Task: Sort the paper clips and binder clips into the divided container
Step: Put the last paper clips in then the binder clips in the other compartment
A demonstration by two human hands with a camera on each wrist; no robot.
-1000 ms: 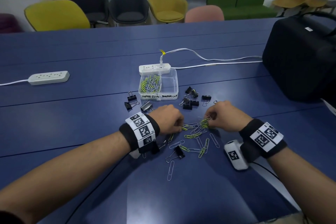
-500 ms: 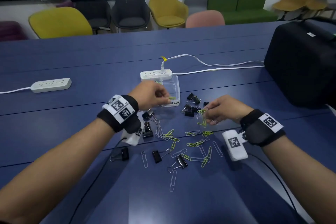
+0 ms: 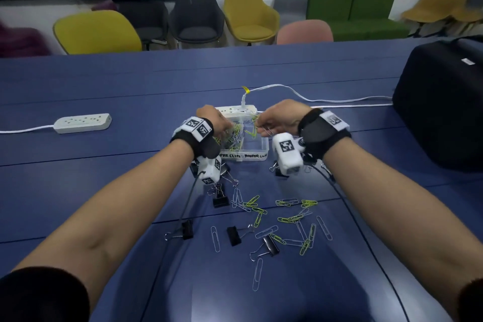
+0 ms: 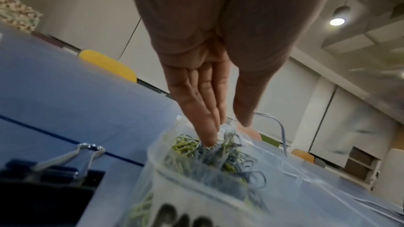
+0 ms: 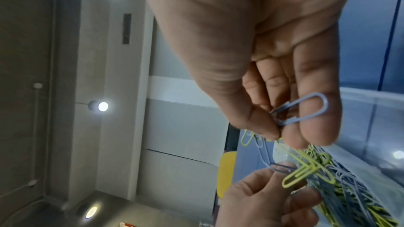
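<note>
With both hands at mid-frame over the divided container, its paper-clip side held a heap, the binder side looked nearly empty; the right hand pinched paper clips, the left hand reached in straight-fingered – many paper clips and binder clips remained lower centre.

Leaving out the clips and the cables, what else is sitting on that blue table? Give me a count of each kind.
White power strips: 2
Clear divided container: 1
Black case: 1
Total: 4

Blue table: divided container, loose clips, power strips.
</note>
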